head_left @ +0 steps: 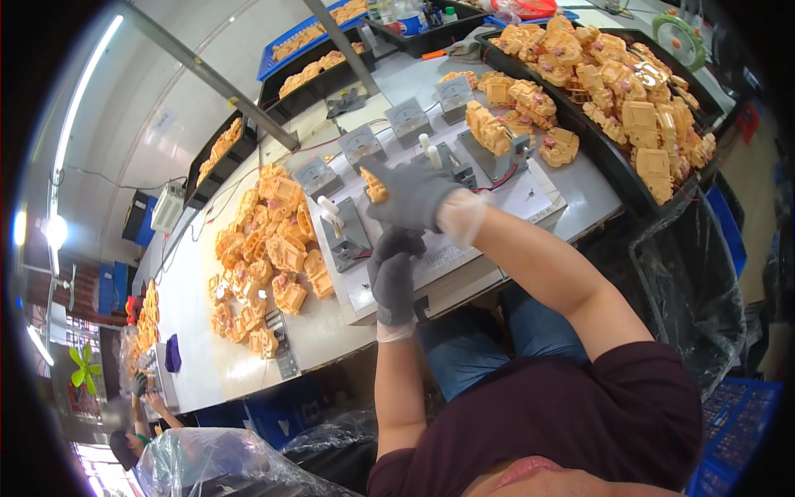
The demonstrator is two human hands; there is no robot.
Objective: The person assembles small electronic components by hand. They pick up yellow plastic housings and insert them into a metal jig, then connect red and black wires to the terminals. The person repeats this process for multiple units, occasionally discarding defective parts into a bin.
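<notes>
An orange plastic part (375, 185) sits at the fingertips of the gloved right hand (418, 197), which pinches it above the middle of a white board (534, 178). The gloved left hand (395, 275) is nearer the board's near edge, fingers curled; I cannot tell whether it holds anything. Another orange piece (489, 128) rests on the right-hand grey block (503, 166). Four grey meters (362, 145) line the far side. Left lies an orange pile (267, 236); far right, a heaped black bin (571, 137).
</notes>
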